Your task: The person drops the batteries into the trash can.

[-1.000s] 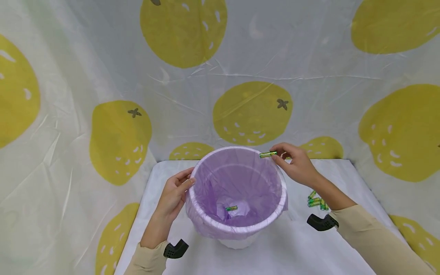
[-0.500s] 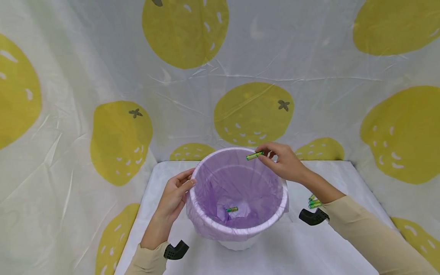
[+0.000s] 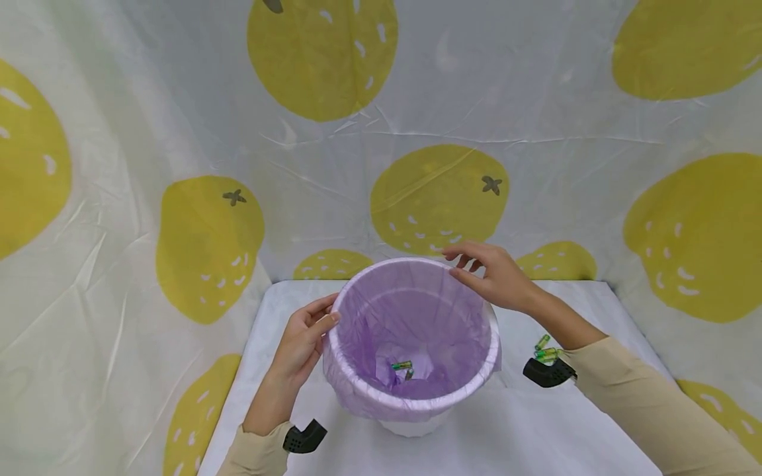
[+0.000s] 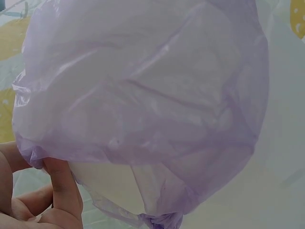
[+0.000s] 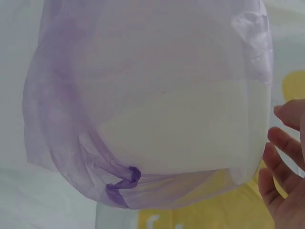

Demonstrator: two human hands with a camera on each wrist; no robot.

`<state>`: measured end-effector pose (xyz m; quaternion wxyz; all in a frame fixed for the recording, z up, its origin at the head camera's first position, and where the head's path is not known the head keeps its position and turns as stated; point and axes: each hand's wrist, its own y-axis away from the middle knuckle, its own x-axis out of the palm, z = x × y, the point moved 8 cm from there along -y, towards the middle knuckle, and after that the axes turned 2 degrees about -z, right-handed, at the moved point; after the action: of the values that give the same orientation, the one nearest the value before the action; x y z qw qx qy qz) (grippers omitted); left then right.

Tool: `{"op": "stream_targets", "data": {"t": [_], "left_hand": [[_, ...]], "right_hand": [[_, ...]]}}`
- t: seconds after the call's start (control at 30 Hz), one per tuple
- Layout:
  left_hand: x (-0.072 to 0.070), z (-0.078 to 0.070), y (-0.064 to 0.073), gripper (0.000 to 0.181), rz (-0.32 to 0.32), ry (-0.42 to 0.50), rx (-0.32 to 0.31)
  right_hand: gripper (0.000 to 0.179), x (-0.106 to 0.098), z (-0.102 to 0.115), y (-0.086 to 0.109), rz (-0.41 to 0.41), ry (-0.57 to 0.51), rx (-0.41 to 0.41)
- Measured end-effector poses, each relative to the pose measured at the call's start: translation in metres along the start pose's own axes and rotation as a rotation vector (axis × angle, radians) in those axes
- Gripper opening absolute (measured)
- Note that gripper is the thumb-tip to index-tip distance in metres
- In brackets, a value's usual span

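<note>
A white trash can (image 3: 411, 426) stands upright on the white-covered table, lined with a thin purple plastic bag (image 3: 381, 411) folded over its rim. On the left, my left hand (image 3: 302, 336) grips the rim, thumb over the edge and fingers on the outside. My right hand (image 3: 497, 274) hovers at the far right part of the rim with fingers loosely spread, holding nothing. Two green batteries, one (image 3: 401, 365) lying across and one (image 3: 409, 374) beside it, are at the bottom of the bag. In the right wrist view the fingers (image 5: 284, 145) are next to the can's side.
Several green batteries (image 3: 545, 354) lie in a small pile on the table (image 3: 500, 436) right of the can, partly behind the right sleeve (image 3: 631, 390). A fabric backdrop (image 3: 333, 192) with yellow fruit prints surrounds the table at the back and sides.
My right hand moved left over the can and let go of a battery, which now lies inside beside the other one. My left hand has kept its hold on the rim.
</note>
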<state>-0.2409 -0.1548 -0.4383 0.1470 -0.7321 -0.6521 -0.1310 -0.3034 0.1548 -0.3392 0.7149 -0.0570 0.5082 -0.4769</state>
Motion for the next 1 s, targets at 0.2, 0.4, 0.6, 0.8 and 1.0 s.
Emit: {"op": "stream_targets", "data": {"t": [0.2, 0.4, 0.6, 0.8, 1.0], "left_hand": [[-0.002, 0.000, 0.002, 0.049, -0.008, -0.001, -0.006], [0.000, 0.000, 0.000, 0.048, -0.001, 0.009, 0.002], [0.000, 0.000, 0.000, 0.049, -0.002, 0.010, -0.002], [0.001, 0.000, 0.001, 0.049, -0.003, 0.015, -0.005], [0.001, -0.001, 0.001, 0.049, -0.006, 0.009, -0.007]], "right_hand": [[0.028, -0.002, -0.001, 0.007, 0.019, 0.015, 0.027], [0.028, -0.010, -0.007, 0.017, -0.003, 0.047, 0.042], [0.029, -0.018, -0.013, 0.030, -0.025, 0.039, 0.069], [0.031, -0.027, -0.018, 0.044, -0.055, 0.038, 0.104], [0.033, -0.032, -0.031, 0.064, -0.082, 0.062, 0.161]]}}
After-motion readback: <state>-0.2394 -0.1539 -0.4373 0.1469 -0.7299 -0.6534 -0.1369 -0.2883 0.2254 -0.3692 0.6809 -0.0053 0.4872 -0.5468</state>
